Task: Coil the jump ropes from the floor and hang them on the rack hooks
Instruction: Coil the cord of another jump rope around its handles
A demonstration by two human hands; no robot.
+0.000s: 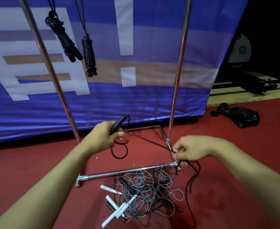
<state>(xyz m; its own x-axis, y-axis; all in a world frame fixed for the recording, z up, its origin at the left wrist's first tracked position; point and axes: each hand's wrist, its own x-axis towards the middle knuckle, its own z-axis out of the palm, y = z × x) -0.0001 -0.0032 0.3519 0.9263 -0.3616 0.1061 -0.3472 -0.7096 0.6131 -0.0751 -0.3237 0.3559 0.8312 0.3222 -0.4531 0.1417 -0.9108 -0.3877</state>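
Observation:
My left hand (103, 136) grips the black handle (118, 124) of a black jump rope, with a small loop of cord hanging under it. The black cord (150, 142) runs taut to my right hand (190, 150), which pinches it; the rest of the cord trails down to the floor on the right. A tangled pile of grey and black ropes (144, 192) with white handles (115, 210) lies on the red floor in front of the rack's base bar (127, 171). Two coiled black ropes (62, 37) (89, 55) hang from above at the upper left.
The chrome rack has two upright poles (53, 76) (179, 71) and floor bars. A blue banner (136, 100) stands close behind it. A black bag (241, 115) lies on the red floor at the right. Wooden boards and dark gear sit behind it.

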